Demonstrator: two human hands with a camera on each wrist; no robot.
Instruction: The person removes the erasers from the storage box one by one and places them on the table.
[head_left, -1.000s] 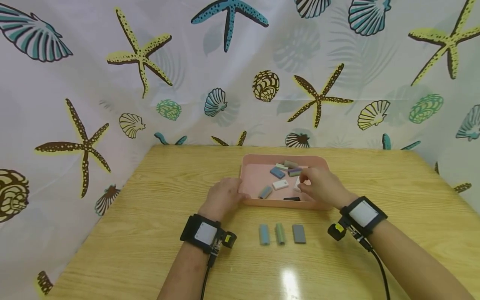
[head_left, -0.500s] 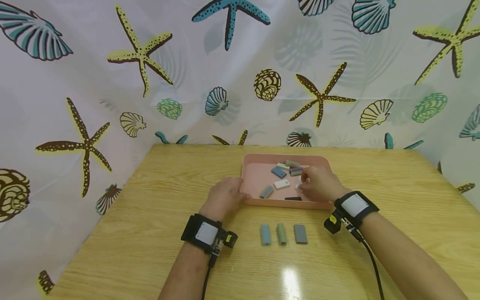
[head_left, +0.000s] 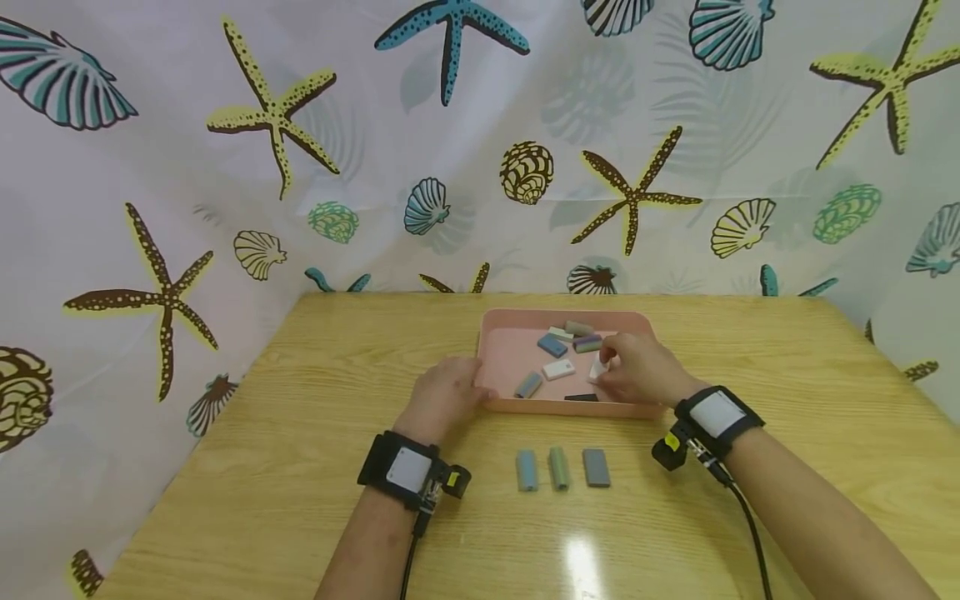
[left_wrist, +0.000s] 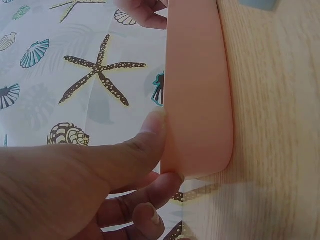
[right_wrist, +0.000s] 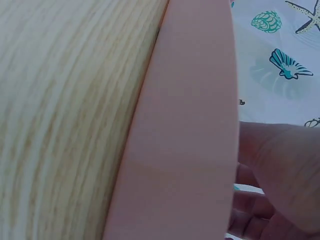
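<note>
My left hand (head_left: 444,393) grips the front left corner of a shallow pink tray (head_left: 491,333). In the left wrist view, the thumb lies along the rim and the fingertips curl against the wall. Inside the tray's right side, my right hand (head_left: 641,371) pinches a small white block (head_left: 597,368) between thumb and index finger. Around it lie another white block (head_left: 558,369), a blue block (head_left: 552,346), a grey-blue piece (head_left: 528,385), a flat black piece (head_left: 581,397) and a purple-and-green piece (head_left: 588,342). The right wrist view has the tray wall hiding the fingertips.
On the wooden table (head_left: 360,350) in front of the tray stand three pieces in a row: a light blue one (head_left: 527,471), a green one (head_left: 558,468) and a flat grey one (head_left: 596,468). Tan and pale pieces lie at the tray's back. A shell-patterned cloth (head_left: 480,150) hangs behind.
The right wrist has turned slightly and moved inward, and the right fingers have drawn in on the white block. My left hand keeps its place on the tray.
</note>
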